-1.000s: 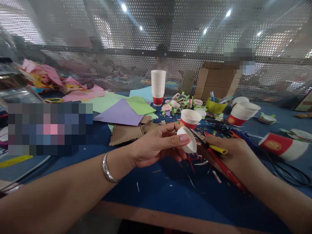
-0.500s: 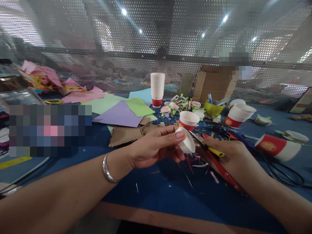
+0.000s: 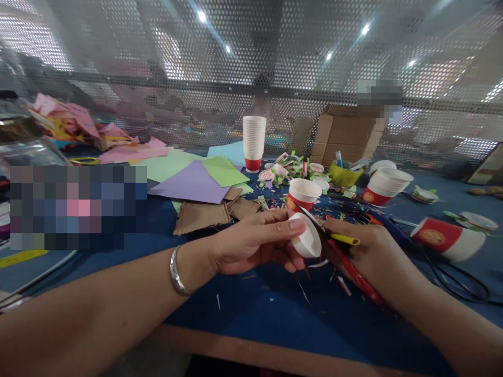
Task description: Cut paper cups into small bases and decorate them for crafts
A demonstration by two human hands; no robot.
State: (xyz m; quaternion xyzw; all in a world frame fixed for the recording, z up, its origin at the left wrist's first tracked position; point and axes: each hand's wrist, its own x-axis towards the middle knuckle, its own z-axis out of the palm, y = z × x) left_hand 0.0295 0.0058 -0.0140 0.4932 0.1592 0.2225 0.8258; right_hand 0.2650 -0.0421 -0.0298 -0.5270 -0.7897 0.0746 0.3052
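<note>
My left hand (image 3: 261, 238), with a silver bangle at the wrist, pinches a short white piece of paper cup (image 3: 309, 242) between thumb and fingers. Its round hollow faces me at a tilt. In my right hand (image 3: 367, 248) are scissors (image 3: 356, 275) with red and yellow on the handles. Their dark blades reach to the upper edge of the cup piece; my fingers hide part of them. Just behind stands a red and white paper cup (image 3: 304, 192). Thin paper scraps (image 3: 343, 285) lie beneath my hands.
A stack of paper cups (image 3: 254, 141) stands at the back. Coloured paper (image 3: 192, 183) and cardboard pieces (image 3: 202, 217) lie left of centre. Small decorated discs (image 3: 291, 167) and a yellow-green holder (image 3: 346, 174) sit behind. On the right are a tipped cup (image 3: 448, 238) and black cable (image 3: 459, 283).
The cup piece has shifted slightly right and down with my left hand, and its hollow faces me more. My right hand stays near its place with the scissors.
</note>
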